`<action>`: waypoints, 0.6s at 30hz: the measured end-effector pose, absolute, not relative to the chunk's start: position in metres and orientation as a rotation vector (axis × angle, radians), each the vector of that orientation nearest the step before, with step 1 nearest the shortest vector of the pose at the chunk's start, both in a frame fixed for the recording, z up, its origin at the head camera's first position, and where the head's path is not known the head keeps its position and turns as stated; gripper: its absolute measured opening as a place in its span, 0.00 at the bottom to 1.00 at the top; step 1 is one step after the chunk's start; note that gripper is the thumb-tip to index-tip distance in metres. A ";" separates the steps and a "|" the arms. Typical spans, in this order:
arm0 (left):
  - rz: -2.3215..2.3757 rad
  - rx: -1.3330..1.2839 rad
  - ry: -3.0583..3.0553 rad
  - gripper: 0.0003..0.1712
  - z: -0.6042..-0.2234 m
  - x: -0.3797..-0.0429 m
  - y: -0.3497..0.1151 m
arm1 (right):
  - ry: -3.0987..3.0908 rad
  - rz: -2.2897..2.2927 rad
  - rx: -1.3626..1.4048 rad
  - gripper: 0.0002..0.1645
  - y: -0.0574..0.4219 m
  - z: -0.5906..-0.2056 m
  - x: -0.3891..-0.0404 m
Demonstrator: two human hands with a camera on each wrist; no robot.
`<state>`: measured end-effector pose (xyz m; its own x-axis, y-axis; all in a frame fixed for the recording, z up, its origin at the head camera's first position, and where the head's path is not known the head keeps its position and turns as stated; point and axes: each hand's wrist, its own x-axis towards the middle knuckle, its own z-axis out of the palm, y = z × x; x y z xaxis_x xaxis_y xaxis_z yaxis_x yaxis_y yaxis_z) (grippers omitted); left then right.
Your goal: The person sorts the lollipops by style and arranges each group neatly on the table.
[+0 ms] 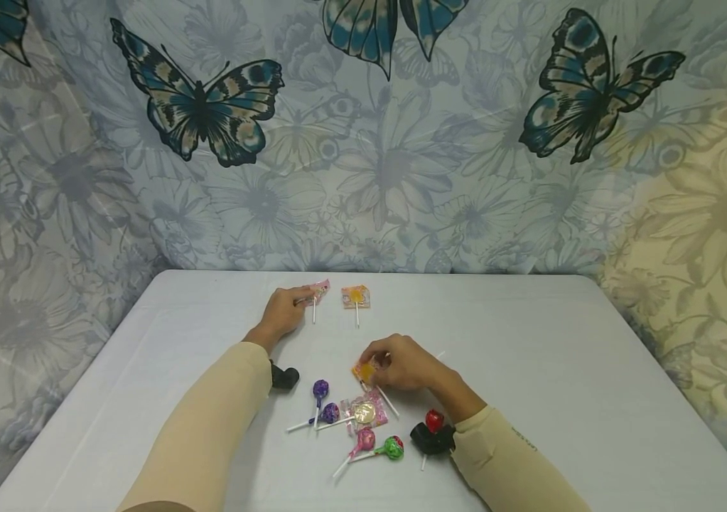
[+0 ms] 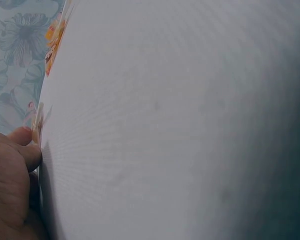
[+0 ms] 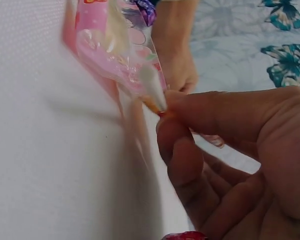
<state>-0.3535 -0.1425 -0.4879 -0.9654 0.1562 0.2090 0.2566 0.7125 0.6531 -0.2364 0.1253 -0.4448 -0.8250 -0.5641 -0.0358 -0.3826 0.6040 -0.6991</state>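
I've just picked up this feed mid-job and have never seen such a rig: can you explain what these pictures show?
There is no robot here, only a person's two bare hands. The wide picture comes from a camera on the head, looking forward and down. The other two come from one camera on each wrist; the left one mostly shows the white table.

Toward the far edge, the left hand pinches a pink-wrapped lollipop, beside an orange-wrapped lollipop. Nearer, the right hand pinches a second orange-wrapped lollipop.

Closer still lie two purple lollipops, a flat lollipop in a pink wrapper, a pink ball lollipop, a green lollipop and a red lollipop.
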 end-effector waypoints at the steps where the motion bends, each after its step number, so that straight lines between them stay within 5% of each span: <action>1: -1.091 -0.336 -2.778 0.18 -0.488 -0.354 -0.143 | 2.578 -1.060 -0.777 0.15 0.126 -0.445 -0.237; 18: -1.130 -0.394 -2.716 0.17 -0.488 -0.351 -0.143 | 2.513 -1.570 -0.518 0.18 0.140 -0.417 -0.233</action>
